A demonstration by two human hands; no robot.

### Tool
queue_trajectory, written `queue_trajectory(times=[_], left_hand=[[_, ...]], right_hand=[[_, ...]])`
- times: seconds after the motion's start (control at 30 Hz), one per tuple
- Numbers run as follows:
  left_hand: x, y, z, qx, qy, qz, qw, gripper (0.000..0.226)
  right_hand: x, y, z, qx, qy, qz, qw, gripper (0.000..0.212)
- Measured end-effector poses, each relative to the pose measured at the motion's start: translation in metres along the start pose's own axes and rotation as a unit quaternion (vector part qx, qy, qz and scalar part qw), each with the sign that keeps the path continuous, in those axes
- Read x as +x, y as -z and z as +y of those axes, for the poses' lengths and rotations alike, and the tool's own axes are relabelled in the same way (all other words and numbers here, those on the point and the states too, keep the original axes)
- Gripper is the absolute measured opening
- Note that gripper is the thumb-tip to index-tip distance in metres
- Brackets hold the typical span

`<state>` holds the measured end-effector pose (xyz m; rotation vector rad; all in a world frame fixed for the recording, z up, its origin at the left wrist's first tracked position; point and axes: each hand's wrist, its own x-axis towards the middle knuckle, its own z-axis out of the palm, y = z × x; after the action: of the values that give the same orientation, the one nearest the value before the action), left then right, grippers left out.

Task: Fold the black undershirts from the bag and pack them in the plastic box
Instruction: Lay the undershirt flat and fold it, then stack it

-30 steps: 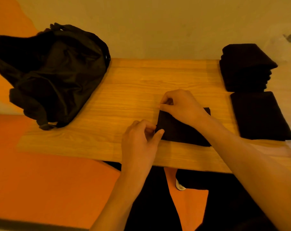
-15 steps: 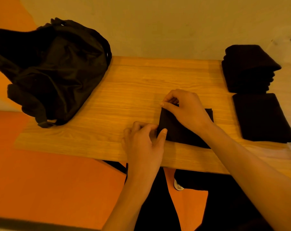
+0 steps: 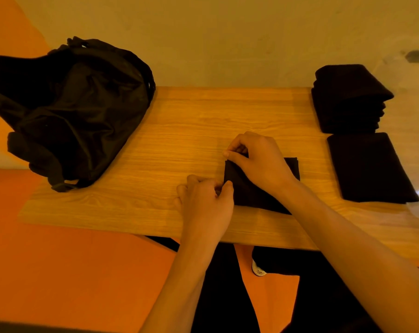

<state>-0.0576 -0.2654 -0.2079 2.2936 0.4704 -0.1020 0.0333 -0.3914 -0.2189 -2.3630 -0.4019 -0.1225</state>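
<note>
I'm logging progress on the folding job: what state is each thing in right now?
Middle undershirt: folded small, flat on table.
Left hand: pinches its near left corner.
Right hand: pinches its far left corner.
Bag: slumped at table's left end.
Stack of undershirts: folded, piled, far right.
Single undershirt: folded, flat, nearer than stack.

No word, number or brand can be read anywhere in the view. The only candidate is a small white object on the floor below the near edge of the table — it carries a dark mark, too small and blurred to make out.
</note>
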Motion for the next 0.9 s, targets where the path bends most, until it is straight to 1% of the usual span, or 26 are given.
queue_trajectory(times=[0.17, 0.27, 0.37, 0.47, 0.57, 0.67, 0.73, 0.83, 0.9], left_hand=[[-0.006, 0.0, 0.0, -0.02, -0.006, 0.057, 0.998, 0.023], [-0.008, 0.003, -0.004, -0.008, -0.01, 0.076, 0.997, 0.025], [-0.007, 0.004, -0.011, -0.005, -0.027, 0.088, 0.996, 0.029], [-0.008, 0.002, -0.015, -0.002, -0.041, 0.088, 0.995, 0.026], [-0.009, 0.001, -0.022, -0.046, -0.058, 0.109, 0.991, 0.019], [-0.014, 0.005, -0.027, -0.096, -0.108, 0.143, 0.979, 0.011], [-0.019, 0.009, -0.026, -0.11, -0.16, 0.146, 0.97, 0.015], [-0.018, 0.009, -0.019, -0.051, -0.265, 0.119, 0.955, 0.027], [-0.009, 0.004, -0.007, 0.029, -0.307, 0.068, 0.949, 0.046]], right_hand=[[0.0, 0.001, 0.0, -0.013, 0.0, 0.008, 1.0, 0.014], [-0.001, 0.0, -0.001, -0.035, -0.001, 0.005, 0.999, 0.015], [-0.003, -0.003, -0.001, -0.072, -0.004, 0.009, 0.997, 0.017], [-0.004, -0.004, -0.001, -0.1, -0.001, 0.014, 0.995, 0.019], [-0.004, -0.002, -0.003, -0.134, 0.025, 0.007, 0.991, 0.026], [-0.009, 0.015, -0.011, -0.207, 0.075, 0.025, 0.975, 0.032], [-0.018, 0.03, -0.01, -0.23, 0.09, 0.019, 0.969, 0.04], [-0.039, 0.044, 0.005, -0.264, 0.068, -0.04, 0.961, 0.053], [-0.049, 0.046, 0.019, -0.27, 0.041, -0.075, 0.959, 0.061]])
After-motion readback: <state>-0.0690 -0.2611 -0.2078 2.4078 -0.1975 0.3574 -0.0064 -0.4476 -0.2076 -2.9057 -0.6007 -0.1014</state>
